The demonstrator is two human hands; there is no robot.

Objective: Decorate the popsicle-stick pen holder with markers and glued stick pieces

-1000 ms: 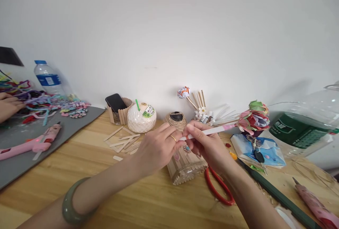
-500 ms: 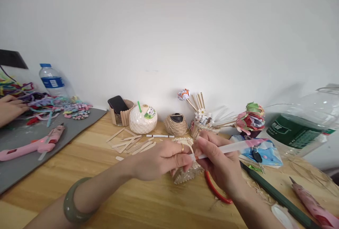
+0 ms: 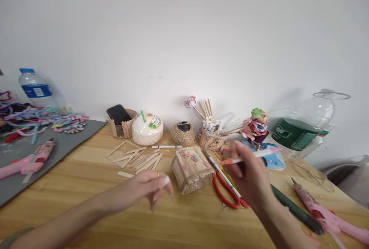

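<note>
My right hand [image 3: 245, 168] is closed round a white double-ended marker [image 3: 249, 157]; its orange tip points left and its pink end points right. My left hand [image 3: 147, 189] hovers over the table with a small white marker cap [image 3: 166, 180] pinched between thumb and fingers, partly hidden. Between the hands, a craft-stick box [image 3: 184, 164] lies on its side, with pink and blue flower decorations and a scalloped trim round its clear end. Red-handled scissors [image 3: 220, 191] lie beside it, under a second white marker [image 3: 227, 181].
Loose craft sticks [image 3: 144, 160], a wrapped coconut [image 3: 147, 130] and a twine ball [image 3: 183, 133] are behind. Pink glue guns [image 3: 317, 210] lie right and left on the table and grey mat [image 3: 95, 128]. A green bottle [image 3: 300, 130] leans at right.
My hands have separated, left hand moving left with the cap and right hand keeping the marker, its orange tip now bare. The box between them has come into full view. The view has shifted.
</note>
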